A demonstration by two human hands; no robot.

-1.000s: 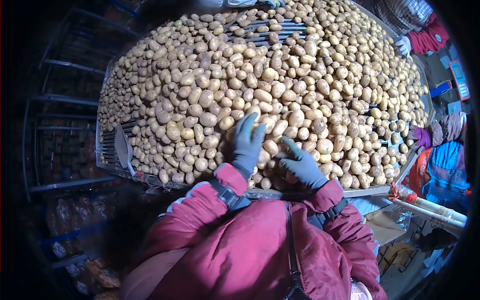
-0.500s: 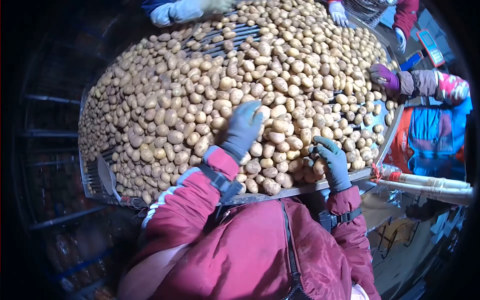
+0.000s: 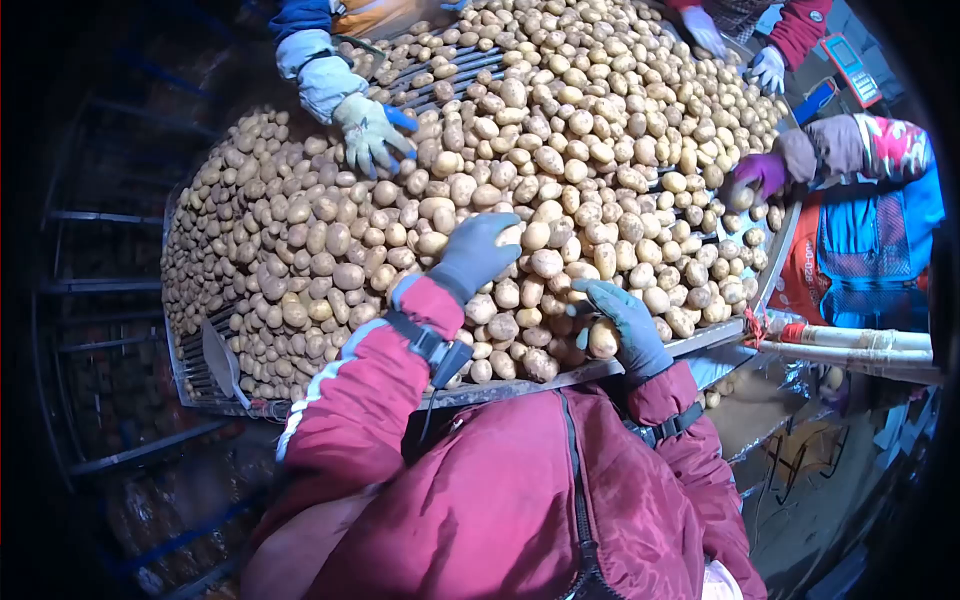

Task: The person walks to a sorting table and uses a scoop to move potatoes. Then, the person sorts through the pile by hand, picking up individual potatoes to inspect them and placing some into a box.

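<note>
A wide heap of potatoes (image 3: 340, 235) covers the slatted metal table in front of me. My left hand (image 3: 474, 258), in a grey-blue glove, is over the middle of the heap, its fingers curled round a potato (image 3: 509, 237). Close to the near edge, my right hand (image 3: 632, 325) wears a greenish-grey glove. Its fingers and thumb are bent about another potato (image 3: 603, 339), which shows at the palm side. Loose potatoes lie between the two hands and all around them.
A co-worker's pale-gloved hand (image 3: 370, 132) reaches over the far left of the heap. A purple-gloved hand (image 3: 758, 178) works at the right, and white-gloved hands (image 3: 768, 69) at the far right. Bare slats (image 3: 455, 75) show at the back. Pale poles (image 3: 850, 342) jut out right.
My left hand has shifted slightly down and left and now has a potato in its fingers. My right hand has moved left. A co-worker's pale glove has come down over the far left potatoes.
</note>
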